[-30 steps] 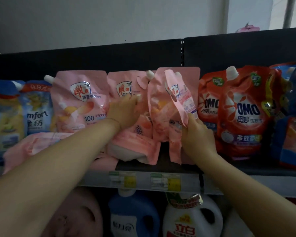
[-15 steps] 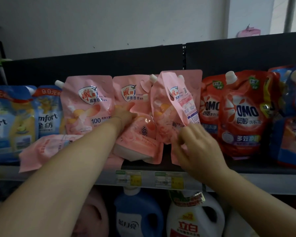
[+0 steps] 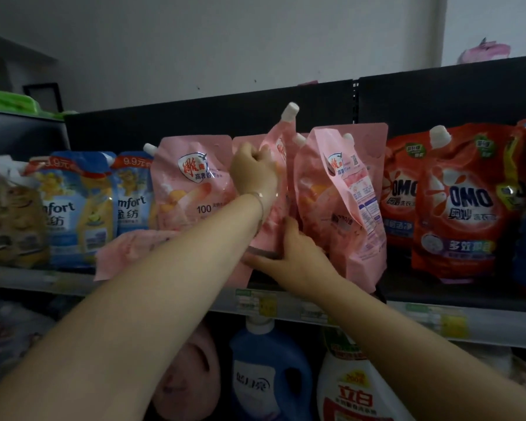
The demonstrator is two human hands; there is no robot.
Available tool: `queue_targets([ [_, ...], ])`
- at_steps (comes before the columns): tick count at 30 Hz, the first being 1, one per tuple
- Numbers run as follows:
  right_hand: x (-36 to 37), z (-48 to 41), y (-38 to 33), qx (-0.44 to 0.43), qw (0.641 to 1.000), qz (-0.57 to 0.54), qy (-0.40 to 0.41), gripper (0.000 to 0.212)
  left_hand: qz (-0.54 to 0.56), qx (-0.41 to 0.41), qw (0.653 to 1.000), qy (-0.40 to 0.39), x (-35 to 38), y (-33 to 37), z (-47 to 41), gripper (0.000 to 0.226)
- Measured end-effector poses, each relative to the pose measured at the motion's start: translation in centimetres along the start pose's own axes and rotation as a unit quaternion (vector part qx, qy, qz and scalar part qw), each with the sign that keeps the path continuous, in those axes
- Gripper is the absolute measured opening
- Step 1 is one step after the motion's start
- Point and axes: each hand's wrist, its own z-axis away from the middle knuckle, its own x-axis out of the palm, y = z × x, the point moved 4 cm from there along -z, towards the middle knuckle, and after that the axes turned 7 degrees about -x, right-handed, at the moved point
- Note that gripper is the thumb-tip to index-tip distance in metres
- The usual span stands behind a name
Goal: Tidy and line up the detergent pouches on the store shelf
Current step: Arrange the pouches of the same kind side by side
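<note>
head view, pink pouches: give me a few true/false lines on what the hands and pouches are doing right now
1. The left hand grips the upper part of a pink pouch. True.
2. The right hand rests on a red OMO pouch. False: it supports the bottom edge of the same pink pouch, fingers stretched out under it.
3. The red OMO pouches stand to the right of the pink ones. True.
4. The held pouch's cap is blue. False: it is white and sticks up above its neighbours.
</note>
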Motion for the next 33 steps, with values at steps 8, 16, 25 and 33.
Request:
queue_targets([
  [8,0.5,-1.2,4.0,0.099,0.994,-0.043,-0.003,0.074,-0.025,0.050,0.986,-0.154,2.3,-1.7,4.9,0.012],
  [16,-3.1,1.5,1.3,0.006,0.991,0.002,0.133,0.048,-0.039,-0.042,0.966,-0.252,2.0,-2.7,6.4,0.019],
  [25,-1.9,0.9,-2.4,-0.114,0.972,0.184,0.087,0.017,-0.275,0.071,0.927,-0.247,-5.9,-5.3,3.0,0.014],
  [33,2.6,-3.0,-5.1,-0.124,0.975,0.183,-0.001,0.021,-0.446,0.151,0.852,-0.228,-12.5,-7.7,-0.1,0.010],
])
